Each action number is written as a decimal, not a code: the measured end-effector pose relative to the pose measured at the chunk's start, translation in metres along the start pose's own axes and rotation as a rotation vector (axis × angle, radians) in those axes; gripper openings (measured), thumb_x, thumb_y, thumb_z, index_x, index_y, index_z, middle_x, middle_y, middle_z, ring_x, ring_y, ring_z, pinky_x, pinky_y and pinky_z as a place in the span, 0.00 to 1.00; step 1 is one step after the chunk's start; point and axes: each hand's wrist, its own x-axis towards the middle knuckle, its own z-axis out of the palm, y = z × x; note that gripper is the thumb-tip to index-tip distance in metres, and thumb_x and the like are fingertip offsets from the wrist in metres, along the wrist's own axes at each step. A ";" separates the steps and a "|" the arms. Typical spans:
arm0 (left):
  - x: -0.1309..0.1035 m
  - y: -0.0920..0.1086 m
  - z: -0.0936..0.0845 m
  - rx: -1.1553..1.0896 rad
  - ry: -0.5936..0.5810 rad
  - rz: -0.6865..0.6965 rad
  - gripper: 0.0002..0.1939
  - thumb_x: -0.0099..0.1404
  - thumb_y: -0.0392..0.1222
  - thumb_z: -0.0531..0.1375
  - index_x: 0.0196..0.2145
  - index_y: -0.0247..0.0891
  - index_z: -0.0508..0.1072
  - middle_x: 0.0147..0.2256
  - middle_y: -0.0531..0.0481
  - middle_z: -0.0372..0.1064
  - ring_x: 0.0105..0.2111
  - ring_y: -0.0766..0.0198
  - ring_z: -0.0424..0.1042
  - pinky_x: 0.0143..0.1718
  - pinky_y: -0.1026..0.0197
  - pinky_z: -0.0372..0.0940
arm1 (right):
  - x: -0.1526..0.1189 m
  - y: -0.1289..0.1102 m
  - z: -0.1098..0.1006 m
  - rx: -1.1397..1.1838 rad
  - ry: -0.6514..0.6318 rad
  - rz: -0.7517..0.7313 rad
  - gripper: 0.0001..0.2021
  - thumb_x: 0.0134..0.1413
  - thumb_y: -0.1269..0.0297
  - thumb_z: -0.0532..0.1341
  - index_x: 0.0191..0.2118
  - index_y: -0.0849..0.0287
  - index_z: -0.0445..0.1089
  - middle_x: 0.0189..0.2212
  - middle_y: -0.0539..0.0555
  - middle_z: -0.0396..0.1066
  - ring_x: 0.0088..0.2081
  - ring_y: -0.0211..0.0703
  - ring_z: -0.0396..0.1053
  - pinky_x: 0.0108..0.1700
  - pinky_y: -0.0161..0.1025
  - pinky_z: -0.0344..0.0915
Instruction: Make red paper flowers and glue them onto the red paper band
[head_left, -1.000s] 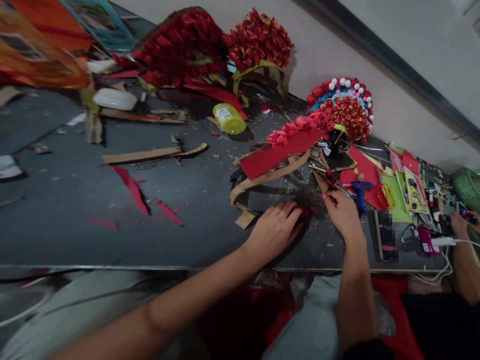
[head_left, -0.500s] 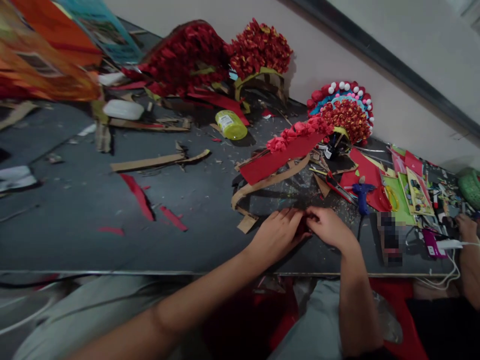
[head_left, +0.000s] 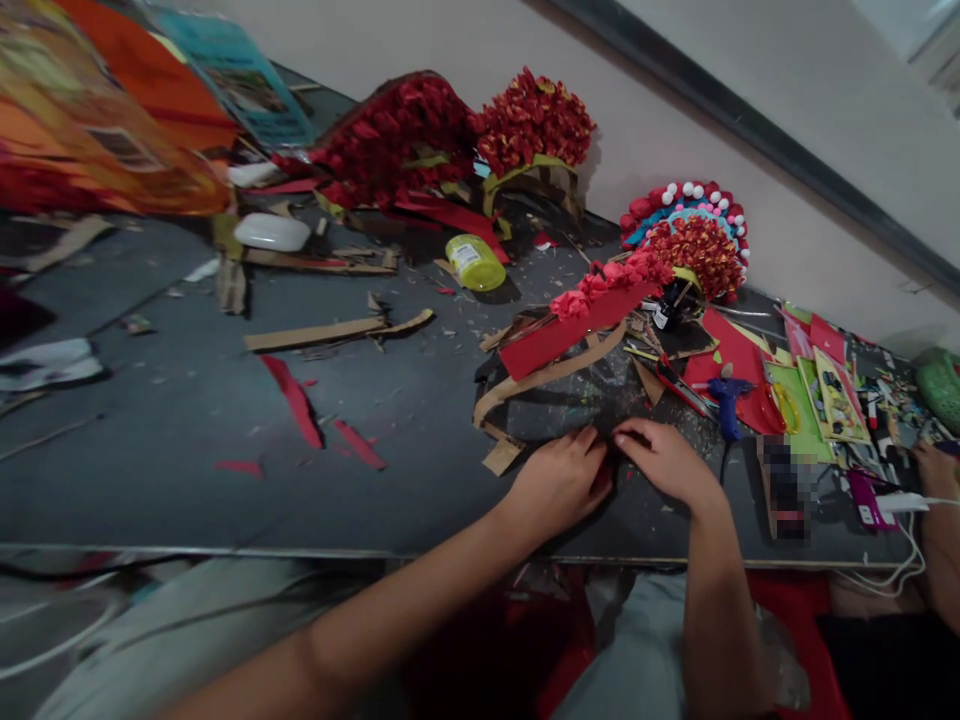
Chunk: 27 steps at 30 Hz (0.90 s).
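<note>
My left hand (head_left: 559, 478) rests low over the dark table near its front edge, fingers curled and closed on a small dark red piece, apparently paper, mostly hidden beneath them. Just to its right, my right hand (head_left: 666, 460) is closed, thumb and forefinger together at the tip; whatever they pinch, if anything, is too small to make out. A narrow gap separates the fingertips. Beyond the hands lies a curved cardboard strip (head_left: 551, 378), beside a red band (head_left: 577, 328) edged with pink-red paper flowers (head_left: 611, 282).
To the right lie a blue glue gun (head_left: 727, 400), a red utility knife (head_left: 684, 388), yellow-handled scissors (head_left: 786, 408) and another person's hand (head_left: 936, 468). Flower-covered headpieces (head_left: 536, 120) stand along the wall. A yellow tub (head_left: 475, 262) and red paper scraps (head_left: 294, 402) lie leftward.
My hands have drawn slightly apart; the dark red piece that was between them now shows under my left fingers. The view has shifted a little, moving the table's things rightward and down.
</note>
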 end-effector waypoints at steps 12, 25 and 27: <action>0.004 0.000 -0.036 -1.236 0.059 -0.236 0.13 0.60 0.45 0.53 0.23 0.36 0.69 0.23 0.52 0.63 0.23 0.67 0.62 0.25 0.65 0.58 | 0.008 -0.017 0.018 0.699 0.442 -0.031 0.18 0.54 0.48 0.55 0.32 0.58 0.72 0.27 0.51 0.73 0.31 0.39 0.69 0.36 0.36 0.65; 0.001 0.006 -0.049 -1.936 0.540 -0.545 0.12 0.54 0.49 0.59 0.28 0.36 0.71 0.23 0.53 0.64 0.20 0.69 0.60 0.21 0.67 0.57 | -0.013 -0.095 0.090 1.746 0.648 0.257 0.13 0.56 0.59 0.51 0.36 0.56 0.71 0.34 0.48 0.73 0.38 0.35 0.70 0.44 0.36 0.64; -0.001 0.008 -0.044 -1.861 0.622 -0.516 0.12 0.54 0.49 0.60 0.30 0.37 0.71 0.25 0.53 0.65 0.22 0.68 0.62 0.23 0.67 0.59 | -0.016 -0.101 0.091 1.818 0.621 0.263 0.14 0.56 0.59 0.50 0.36 0.57 0.71 0.35 0.48 0.74 0.40 0.36 0.70 0.47 0.37 0.64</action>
